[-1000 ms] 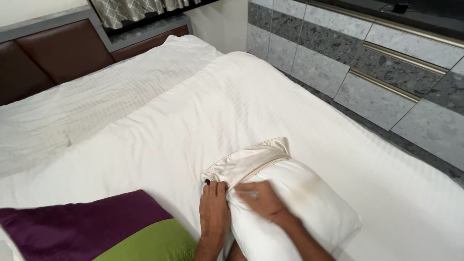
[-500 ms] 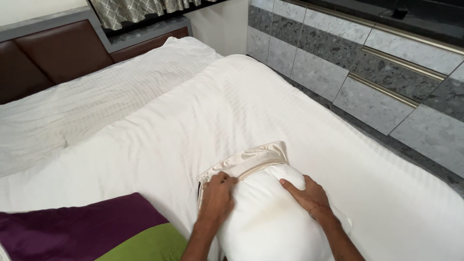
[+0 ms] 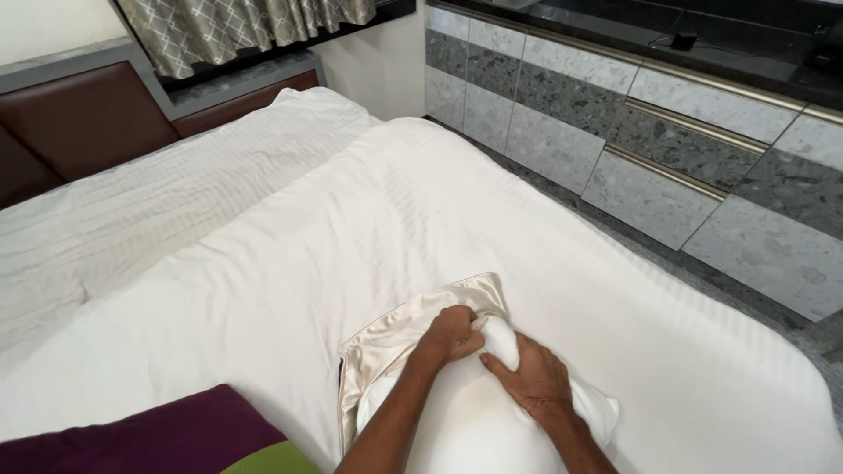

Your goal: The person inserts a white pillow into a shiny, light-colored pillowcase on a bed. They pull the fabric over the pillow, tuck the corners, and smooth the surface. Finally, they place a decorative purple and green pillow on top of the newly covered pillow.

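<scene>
I see a white pillow (image 3: 474,421) going into a shiny champagne-beige satin cover (image 3: 395,338). The duvet (image 3: 369,219) under it is white with faint woven stripes. At the bed's near left corner lies a cushion (image 3: 176,439) in deep purple and lime green. The headboard (image 3: 79,132) is dark brown, the curtain (image 3: 237,26) grey with a pale lattice pattern, the cabinet fronts (image 3: 667,158) speckled grey.

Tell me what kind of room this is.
Most likely a bedroom, perhaps in a hotel: a made bed with white bedding, a padded brown headboard, curtains, and hands working a pillow.
</scene>
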